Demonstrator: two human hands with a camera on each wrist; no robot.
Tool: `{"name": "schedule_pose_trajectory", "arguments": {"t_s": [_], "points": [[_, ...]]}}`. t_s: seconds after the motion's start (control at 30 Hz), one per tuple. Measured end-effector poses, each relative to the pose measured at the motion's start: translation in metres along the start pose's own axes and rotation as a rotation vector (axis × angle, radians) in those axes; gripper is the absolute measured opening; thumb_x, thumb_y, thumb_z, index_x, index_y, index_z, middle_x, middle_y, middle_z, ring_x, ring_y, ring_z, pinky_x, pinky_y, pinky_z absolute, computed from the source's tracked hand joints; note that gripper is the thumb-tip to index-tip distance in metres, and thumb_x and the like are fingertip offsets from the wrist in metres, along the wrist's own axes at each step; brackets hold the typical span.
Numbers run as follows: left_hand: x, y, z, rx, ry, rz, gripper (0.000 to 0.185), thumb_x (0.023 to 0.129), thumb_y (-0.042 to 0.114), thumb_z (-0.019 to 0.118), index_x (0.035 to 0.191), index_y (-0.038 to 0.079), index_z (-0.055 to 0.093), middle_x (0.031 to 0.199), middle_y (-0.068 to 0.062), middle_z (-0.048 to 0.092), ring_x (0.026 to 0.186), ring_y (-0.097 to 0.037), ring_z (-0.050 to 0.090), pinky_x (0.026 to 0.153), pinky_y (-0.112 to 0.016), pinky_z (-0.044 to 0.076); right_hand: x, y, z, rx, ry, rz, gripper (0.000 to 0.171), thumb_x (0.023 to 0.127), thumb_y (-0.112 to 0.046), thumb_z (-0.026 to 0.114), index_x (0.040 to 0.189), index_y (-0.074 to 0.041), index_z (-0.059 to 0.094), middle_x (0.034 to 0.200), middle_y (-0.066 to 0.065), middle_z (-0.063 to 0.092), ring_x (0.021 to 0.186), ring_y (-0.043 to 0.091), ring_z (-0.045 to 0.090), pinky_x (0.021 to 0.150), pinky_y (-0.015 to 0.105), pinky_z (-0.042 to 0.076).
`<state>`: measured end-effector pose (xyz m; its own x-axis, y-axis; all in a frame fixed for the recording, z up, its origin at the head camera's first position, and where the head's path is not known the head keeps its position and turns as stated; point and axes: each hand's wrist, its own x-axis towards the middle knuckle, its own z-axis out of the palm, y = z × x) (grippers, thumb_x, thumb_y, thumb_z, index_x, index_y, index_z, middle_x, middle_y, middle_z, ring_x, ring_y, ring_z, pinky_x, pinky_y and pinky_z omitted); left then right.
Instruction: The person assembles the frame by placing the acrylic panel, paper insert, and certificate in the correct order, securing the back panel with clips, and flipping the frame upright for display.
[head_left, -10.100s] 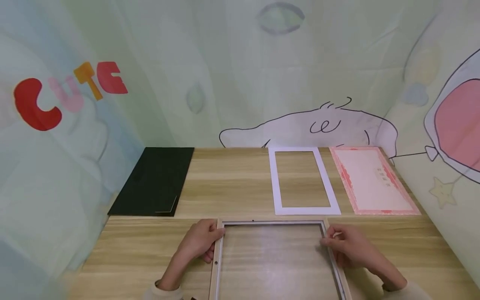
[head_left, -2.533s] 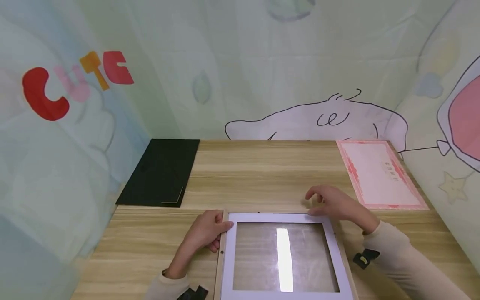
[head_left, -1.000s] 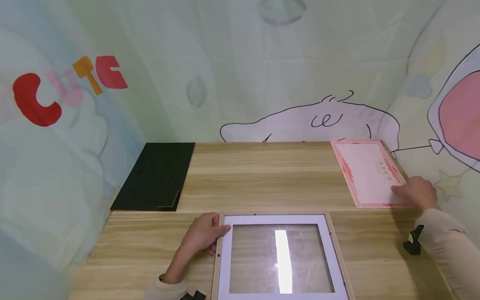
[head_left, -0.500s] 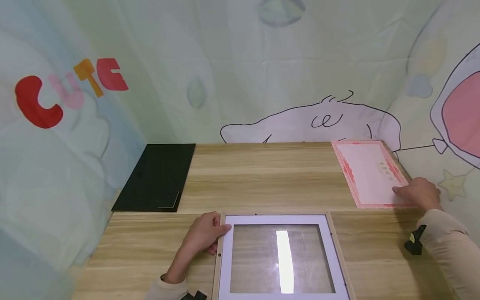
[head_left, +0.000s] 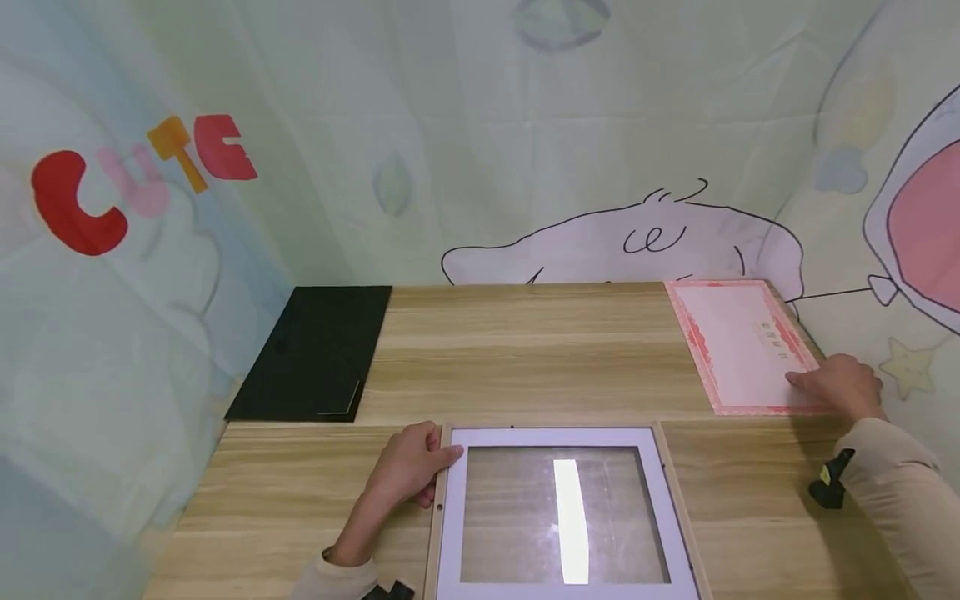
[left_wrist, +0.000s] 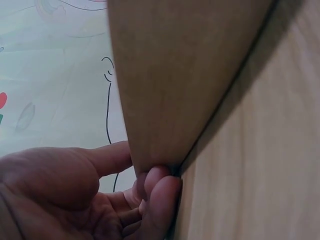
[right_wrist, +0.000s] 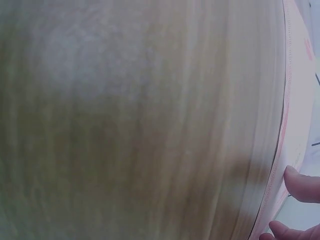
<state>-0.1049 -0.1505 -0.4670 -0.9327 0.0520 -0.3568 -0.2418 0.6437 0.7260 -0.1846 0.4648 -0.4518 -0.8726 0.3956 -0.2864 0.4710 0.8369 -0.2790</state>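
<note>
A light wooden picture frame (head_left: 673, 508) lies at the table's near edge with a white mat (head_left: 452, 508) set in it over the glass. My left hand (head_left: 408, 468) grips the frame's far left corner, thumb on top. In the left wrist view the fingers (left_wrist: 157, 192) curl under the frame's edge (left_wrist: 175, 75). My right hand (head_left: 836, 385) rests on the near right corner of a pink-bordered certificate (head_left: 738, 342) at the far right. In the right wrist view two fingertips (right_wrist: 302, 185) touch the certificate (right_wrist: 300, 100) by its edge.
A black backing board (head_left: 315, 350) lies flat at the far left of the wooden table (head_left: 525, 358). Printed cloth walls close in the table at the back and on both sides. A black strap (head_left: 825, 487) sits at my right wrist.
The white mat has gone from the table into the frame. My right hand left the frame and reached the certificate's near right corner, where it has stayed for a second. The left hand has kept its hold.
</note>
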Motion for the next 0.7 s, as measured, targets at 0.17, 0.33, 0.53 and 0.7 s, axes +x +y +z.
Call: {"name": "schedule_pose_trajectory", "arguments": {"t_s": [0.17, 0.33, 0.53, 0.7], "points": [[-0.01, 0.003, 0.0, 0.013, -0.026, -0.003, 0.036, 0.093, 0.037, 0.072, 0.089, 0.011, 0.048, 0.054, -0.005, 0.056, 0.038, -0.015, 0.054, 0.037, -0.03, 0.049, 0.002, -0.001, 0.0, -0.017, -0.007, 0.017, 0.07, 0.093, -0.039, 0.061, 0.118, 0.026, 0.049, 0.111, 0.043, 0.052, 0.094, 0.048, 0.048, 0.079, 0.055, 0.043], [-0.028, 0.004, 0.0, 0.074, -0.067, 0.032, 0.037, 0.091, 0.034, 0.074, 0.088, 0.01, 0.047, 0.051, -0.005, 0.056, 0.035, -0.01, 0.049, 0.035, -0.026, 0.041, 0.005, -0.004, -0.001, -0.049, -0.024, 0.048, 0.072, 0.094, -0.038, 0.059, 0.121, 0.027, 0.046, 0.118, 0.045, 0.047, 0.102, 0.052, 0.044, 0.086, 0.058, 0.04], [-0.044, 0.005, 0.001, 0.196, -0.04, 0.092, 0.035, 0.088, 0.031, 0.077, 0.08, 0.012, 0.048, 0.053, -0.001, 0.054, 0.039, -0.01, 0.047, 0.041, -0.025, 0.034, 0.006, -0.004, -0.001, -0.018, -0.036, 0.076, 0.077, 0.094, -0.04, 0.06, 0.124, 0.028, 0.041, 0.12, 0.046, 0.043, 0.104, 0.053, 0.041, 0.088, 0.06, 0.038], [-0.055, 0.006, 0.001, 0.266, -0.032, 0.094, 0.035, 0.084, 0.028, 0.08, 0.078, 0.013, 0.049, 0.06, -0.001, 0.051, 0.052, -0.016, 0.049, 0.047, -0.029, 0.034, 0.005, -0.002, 0.0, 0.072, -0.036, 0.123, 0.079, 0.092, -0.042, 0.064, 0.127, 0.025, 0.04, 0.121, 0.042, 0.044, 0.101, 0.049, 0.042, 0.082, 0.057, 0.042]]}}
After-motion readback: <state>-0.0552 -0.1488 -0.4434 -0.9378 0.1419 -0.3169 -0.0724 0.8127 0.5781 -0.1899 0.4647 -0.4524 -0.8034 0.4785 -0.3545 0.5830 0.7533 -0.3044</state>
